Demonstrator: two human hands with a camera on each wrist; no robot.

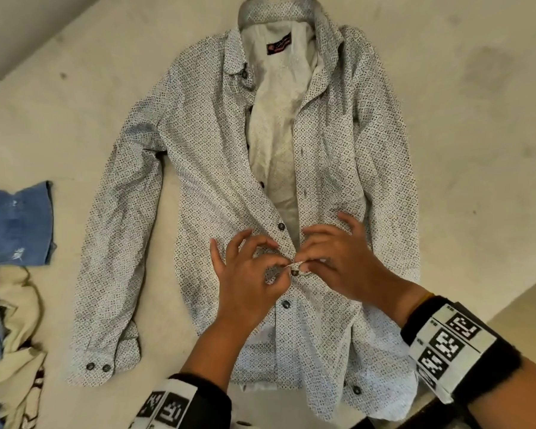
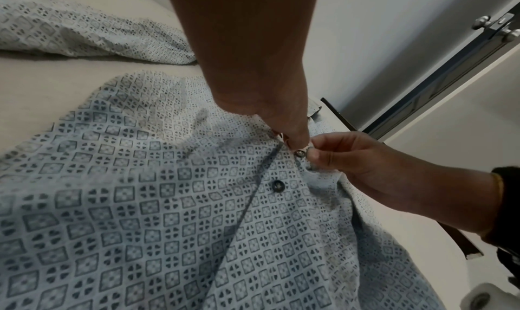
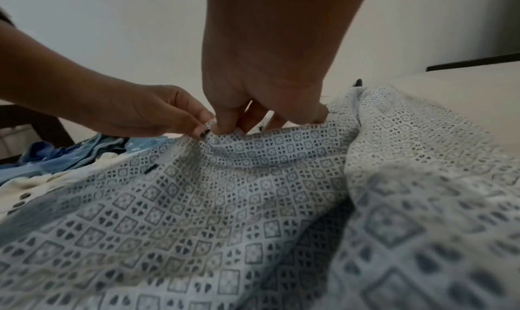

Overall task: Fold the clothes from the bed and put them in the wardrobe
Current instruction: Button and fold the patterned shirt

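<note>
Shirt: your white long-sleeved shirt with grey diamond print [image 1: 205, 156] lies flat mid-bed [image 1: 464, 125], collar toward the far edge.
Left hand [image 1: 248, 274]: pinches the button placket.
Right hand [image 1: 338, 261]: pinches the opposite placket edge.
Button [image 1: 295, 271]: between both hands.

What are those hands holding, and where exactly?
The shirt: the left hand and the right hand pinch its front edges at a button, about mid-front.

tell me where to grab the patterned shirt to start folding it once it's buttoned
Probably the two shoulders of the patterned shirt, beside the collar, coming in from its left and right sides. It lies flat, front up, collar at the far end of the bed, sleeves alongside the body, so both shoulders lie exposed.
</note>
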